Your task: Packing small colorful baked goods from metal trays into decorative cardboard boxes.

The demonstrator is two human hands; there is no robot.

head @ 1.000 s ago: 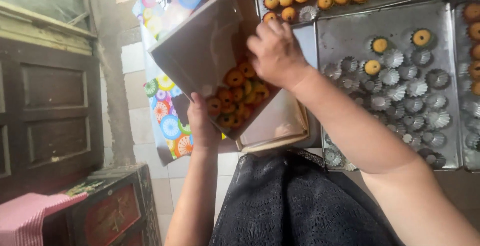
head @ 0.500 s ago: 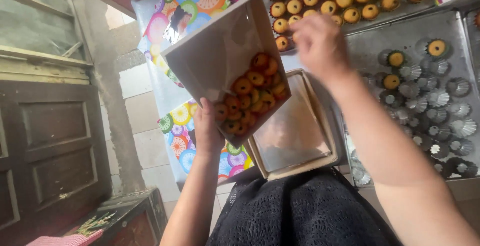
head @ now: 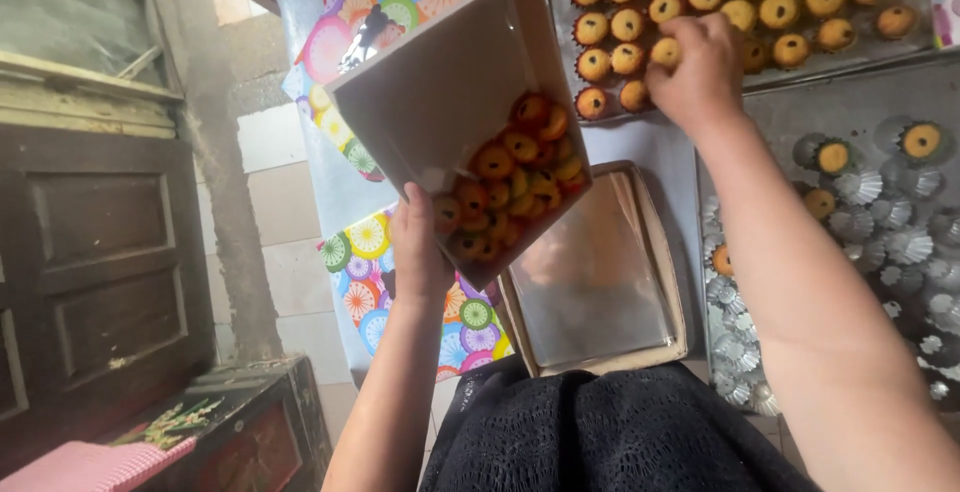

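Note:
My left hand (head: 420, 252) grips the lower corner of a tilted cardboard box (head: 440, 92), thumb inside its rim. Several small orange cakes (head: 510, 187) lie heaped in the box's low corner. My right hand (head: 700, 72) reaches over the far metal tray (head: 905, 47), which carries rows of small cakes, and its fingers close on one cake (head: 665, 52) at the tray's near edge. Below the box lies its lid with a clear window (head: 590, 272), flat on the table.
A second metal tray (head: 860, 102) at the right holds several empty fluted tin moulds (head: 905, 247) and a few filled ones. A colourful patterned cloth (head: 365, 252) covers the table's left edge. A dark wooden cabinet (head: 90, 252) stands at the left.
My right hand has left the box and moved up and right to the far tray, where it now closes on a cake. The box stays tilted in my left hand.

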